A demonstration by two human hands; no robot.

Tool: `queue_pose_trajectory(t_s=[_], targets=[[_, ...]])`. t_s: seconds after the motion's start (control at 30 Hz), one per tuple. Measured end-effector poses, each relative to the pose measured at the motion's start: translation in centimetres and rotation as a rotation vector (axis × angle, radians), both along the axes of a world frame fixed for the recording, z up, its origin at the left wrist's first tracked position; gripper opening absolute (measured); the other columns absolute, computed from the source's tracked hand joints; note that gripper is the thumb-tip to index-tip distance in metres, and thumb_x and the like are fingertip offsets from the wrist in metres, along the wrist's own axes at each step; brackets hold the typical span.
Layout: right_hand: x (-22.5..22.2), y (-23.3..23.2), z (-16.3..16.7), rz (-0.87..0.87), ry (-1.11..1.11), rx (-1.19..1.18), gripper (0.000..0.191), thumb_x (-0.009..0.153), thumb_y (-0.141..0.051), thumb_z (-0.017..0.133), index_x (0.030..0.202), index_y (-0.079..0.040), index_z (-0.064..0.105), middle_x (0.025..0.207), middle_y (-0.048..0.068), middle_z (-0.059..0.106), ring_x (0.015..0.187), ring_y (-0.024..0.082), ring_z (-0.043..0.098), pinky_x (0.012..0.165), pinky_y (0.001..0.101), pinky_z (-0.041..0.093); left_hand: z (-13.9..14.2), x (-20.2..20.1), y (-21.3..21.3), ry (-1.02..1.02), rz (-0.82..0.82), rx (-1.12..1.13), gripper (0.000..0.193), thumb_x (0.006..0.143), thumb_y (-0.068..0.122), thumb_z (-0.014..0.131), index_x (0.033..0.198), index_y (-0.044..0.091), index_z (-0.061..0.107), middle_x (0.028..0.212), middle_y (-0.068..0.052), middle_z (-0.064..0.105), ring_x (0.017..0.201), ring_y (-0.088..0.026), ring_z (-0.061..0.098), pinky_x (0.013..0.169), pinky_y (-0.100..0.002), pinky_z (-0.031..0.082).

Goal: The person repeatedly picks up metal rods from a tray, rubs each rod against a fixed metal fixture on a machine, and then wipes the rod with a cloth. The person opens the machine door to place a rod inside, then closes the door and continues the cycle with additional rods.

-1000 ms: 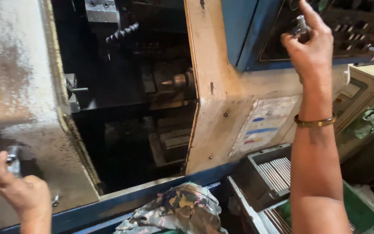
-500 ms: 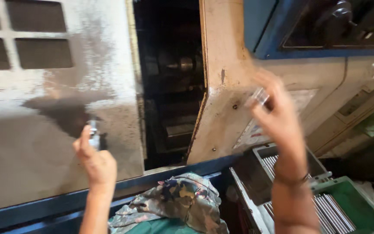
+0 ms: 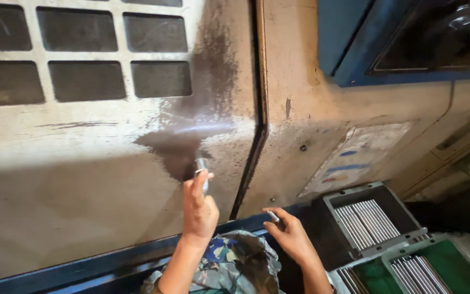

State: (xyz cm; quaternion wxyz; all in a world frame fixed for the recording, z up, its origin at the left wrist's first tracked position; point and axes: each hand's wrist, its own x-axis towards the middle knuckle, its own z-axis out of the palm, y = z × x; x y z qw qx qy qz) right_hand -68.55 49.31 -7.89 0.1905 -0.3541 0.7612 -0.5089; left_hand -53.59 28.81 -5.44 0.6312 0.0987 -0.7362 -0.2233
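Looking at it, the grimy beige sliding machine door (image 3: 110, 163) is shut against the frame. Left hand (image 3: 199, 209) is gripping its small metal door handle (image 3: 201, 173), right hand (image 3: 292, 237) is pinching a short shiny steel pin (image 3: 273, 216). Grey tray of steel rods (image 3: 373, 220) sits close by, so more parts look left to run

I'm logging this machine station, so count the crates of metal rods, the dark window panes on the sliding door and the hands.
Crates of metal rods: 3, grey crate, two green crates
Door window panes: 6
Hands: 2, left hand, right hand
Total: 11
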Motion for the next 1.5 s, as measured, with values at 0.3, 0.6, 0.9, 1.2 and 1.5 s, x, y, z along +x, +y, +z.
queue_pose_trajectory(t_s=[0.3,0.6,0.9,1.2,1.5], targets=[[2.1,1.0,2.8,-0.036,0.155,0.112,0.042,0.084,0.002,0.061,0.125,-0.007,0.067,0.094,0.007,0.069,0.085,0.015,0.064,0.075,0.0291,0.051,0.1,-1.2,1.2,-0.019,0.002,-0.03,0.077,0.079,-0.022,0.051,0.148,0.012,0.041,0.123,-0.015,0.066,0.101,-0.036,0.059,0.09,-0.047,0.049],[5.6,6.5,17.1,-0.017,0.614,-1.08,0.037,0.101,-0.018,0.059,0.134,-0.001,0.054,0.119,0.015,0.059,0.114,0.025,0.063,0.101,0.0392,0.053,-1.7,0.7,0.7,-0.036,-0.14,0.016,0.072,0.09,-0.016,0.053,0.155,0.007,0.03,0.139,-0.019,0.058,0.121,-0.038,0.058,0.106,-0.048,0.047],[7.2,2.4,8.4,0.003,1.095,0.173,0.056,0.09,0.001,0.056,0.142,-0.02,0.06,0.081,0.01,0.059,0.075,0.03,0.062,0.064,0.0444,0.051,-6.4,8.8,6.3,-0.294,0.032,0.208,0.059,0.081,-0.007,0.062,0.139,0.005,0.054,0.138,-0.019,0.054,0.126,-0.039,0.048,0.108,-0.049,0.036],[7.5,0.5,-0.4,0.194,0.224,0.034,0.043,0.089,0.002,0.066,0.13,-0.009,0.066,0.099,0.012,0.073,0.087,0.027,0.071,0.075,0.0348,0.055,-4.0,9.2,8.0,-0.504,-0.139,0.366,0.038,0.084,0.009,0.066,0.121,0.015,0.07,0.127,-0.005,0.067,0.127,-0.028,0.054,0.106,-0.045,0.033],[9.4,0.3,-3.4,0.416,-0.028,-0.282,0.024,0.091,0.005,0.065,0.114,-0.001,0.067,0.108,0.009,0.074,0.099,0.018,0.071,0.088,0.0304,0.057,1.3,9.9,10.8,-0.39,-0.139,0.218,0.025,0.083,0.027,0.076,0.105,0.017,0.074,0.131,-0.005,0.065,0.134,-0.032,0.05,0.107,-0.05,0.032]])
